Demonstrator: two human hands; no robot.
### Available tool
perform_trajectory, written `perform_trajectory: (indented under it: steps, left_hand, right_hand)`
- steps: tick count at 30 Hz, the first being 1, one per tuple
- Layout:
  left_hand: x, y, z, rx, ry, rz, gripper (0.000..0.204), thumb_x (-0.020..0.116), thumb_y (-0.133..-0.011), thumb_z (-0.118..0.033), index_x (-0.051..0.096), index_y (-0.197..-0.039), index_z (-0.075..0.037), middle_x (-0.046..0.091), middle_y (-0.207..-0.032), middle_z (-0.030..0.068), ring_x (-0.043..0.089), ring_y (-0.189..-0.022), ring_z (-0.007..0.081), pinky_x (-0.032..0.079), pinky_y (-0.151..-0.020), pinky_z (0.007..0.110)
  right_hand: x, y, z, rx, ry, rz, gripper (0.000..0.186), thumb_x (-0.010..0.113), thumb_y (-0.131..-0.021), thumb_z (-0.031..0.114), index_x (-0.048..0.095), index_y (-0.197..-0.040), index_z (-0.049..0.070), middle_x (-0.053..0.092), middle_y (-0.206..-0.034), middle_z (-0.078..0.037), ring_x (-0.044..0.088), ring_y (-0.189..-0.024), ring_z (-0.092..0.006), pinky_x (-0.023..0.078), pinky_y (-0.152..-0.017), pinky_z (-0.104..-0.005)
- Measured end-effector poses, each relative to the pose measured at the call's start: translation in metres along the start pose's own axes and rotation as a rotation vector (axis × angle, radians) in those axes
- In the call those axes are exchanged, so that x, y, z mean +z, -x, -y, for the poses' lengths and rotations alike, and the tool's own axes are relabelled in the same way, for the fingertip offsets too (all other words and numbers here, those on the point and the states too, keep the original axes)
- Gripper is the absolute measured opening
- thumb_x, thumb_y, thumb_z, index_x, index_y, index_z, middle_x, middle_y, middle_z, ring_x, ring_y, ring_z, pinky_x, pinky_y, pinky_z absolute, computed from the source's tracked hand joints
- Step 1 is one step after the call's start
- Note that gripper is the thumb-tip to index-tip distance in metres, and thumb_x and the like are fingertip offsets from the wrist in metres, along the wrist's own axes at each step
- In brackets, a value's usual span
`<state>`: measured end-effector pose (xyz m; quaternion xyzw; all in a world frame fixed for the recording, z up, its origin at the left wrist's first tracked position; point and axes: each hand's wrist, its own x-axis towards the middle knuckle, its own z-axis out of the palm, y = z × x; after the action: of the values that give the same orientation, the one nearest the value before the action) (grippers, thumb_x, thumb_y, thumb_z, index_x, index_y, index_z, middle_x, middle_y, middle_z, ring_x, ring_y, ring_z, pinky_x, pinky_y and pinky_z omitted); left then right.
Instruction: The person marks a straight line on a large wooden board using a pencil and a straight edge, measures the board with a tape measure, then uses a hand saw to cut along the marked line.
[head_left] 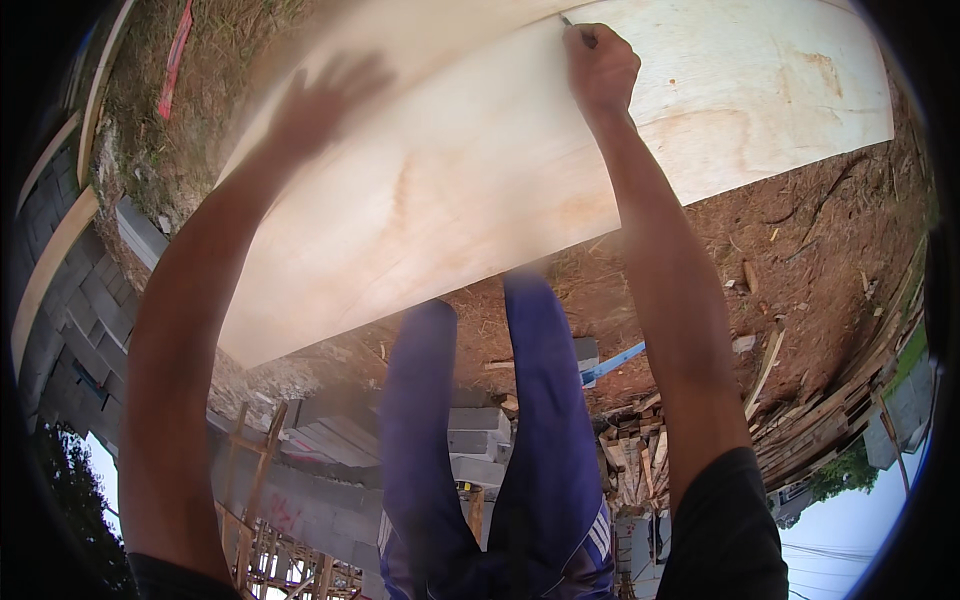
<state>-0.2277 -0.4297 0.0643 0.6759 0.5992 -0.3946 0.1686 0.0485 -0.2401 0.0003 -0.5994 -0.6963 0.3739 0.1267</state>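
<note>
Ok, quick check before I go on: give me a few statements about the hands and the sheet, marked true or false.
1. The right hand grips a thin pencil-like tool at the far edge of the plywood sheet. True.
2. The left hand holds a hammer. False: it is blurred, fingers spread, flat on or just over the sheet, with no tool in it.
3. The sheet is pale bare wood. True.
4. The ground past the sheet is smooth concrete. False: it is reddish dirt strewn with wood scraps.
5. The person wears blue trousers. True.
</note>
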Motion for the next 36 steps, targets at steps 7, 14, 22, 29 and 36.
perform_trajectory:
  steps: [7,14,22,29,36]
  left_hand:
    - [0.035,0.000,0.004,-0.009,0.043,-0.165,0.111,0.080,-0.082,-0.016,0.008,-0.161,-0.047,0.003,-0.171,-0.0140,0.024,-0.155,0.0221,0.037,-0.122,0.054]
    - [0.067,-0.008,0.026,0.069,-0.139,-0.292,0.113,0.082,-0.082,-0.018,0.008,-0.160,-0.049,0.005,-0.171,-0.0138,0.029,-0.153,0.0213,0.039,-0.121,0.053]
    - [0.041,0.004,0.040,0.283,0.099,-0.179,0.092,0.071,-0.092,-0.012,0.016,-0.163,-0.034,0.009,-0.173,0.0003,0.017,-0.157,0.0339,0.026,-0.121,0.063]
    - [0.021,0.041,0.048,0.286,0.178,-0.163,0.091,0.077,-0.088,-0.016,0.026,-0.161,-0.035,0.015,-0.172,-0.0003,0.019,-0.156,0.0312,0.024,-0.124,0.061]
    - [0.042,0.029,0.052,0.234,0.227,-0.145,0.091,0.079,-0.085,-0.021,0.028,-0.161,-0.033,0.017,-0.171,0.0003,0.021,-0.156,0.0307,0.025,-0.123,0.062]
  right_hand:
    - [0.015,0.004,0.004,-0.016,0.077,-0.023,0.033,0.060,-0.094,0.032,0.074,-0.101,0.003,0.076,-0.086,-0.011,0.072,-0.082,-0.0278,0.056,-0.080,-0.0400]
    - [0.038,0.019,0.018,0.018,0.160,-0.075,0.034,0.062,-0.093,0.033,0.075,-0.103,0.003,0.076,-0.092,-0.014,0.073,-0.087,-0.0307,0.056,-0.082,-0.0421]
    - [0.088,0.067,0.042,0.022,0.155,-0.157,0.030,0.065,-0.090,0.030,0.076,-0.097,0.003,0.076,-0.089,-0.012,0.072,-0.083,-0.0285,0.056,-0.081,-0.0393]
    - [0.154,0.149,0.092,0.104,-0.023,-0.128,0.030,0.065,-0.090,0.029,0.075,-0.096,0.001,0.075,-0.084,-0.011,0.071,-0.079,-0.0260,0.055,-0.081,-0.0371]
    - [0.220,0.224,0.128,0.081,-0.055,-0.018,0.030,0.060,-0.096,0.027,0.071,-0.095,-0.001,0.072,-0.094,-0.017,0.070,-0.084,-0.0334,0.053,-0.079,-0.0441]
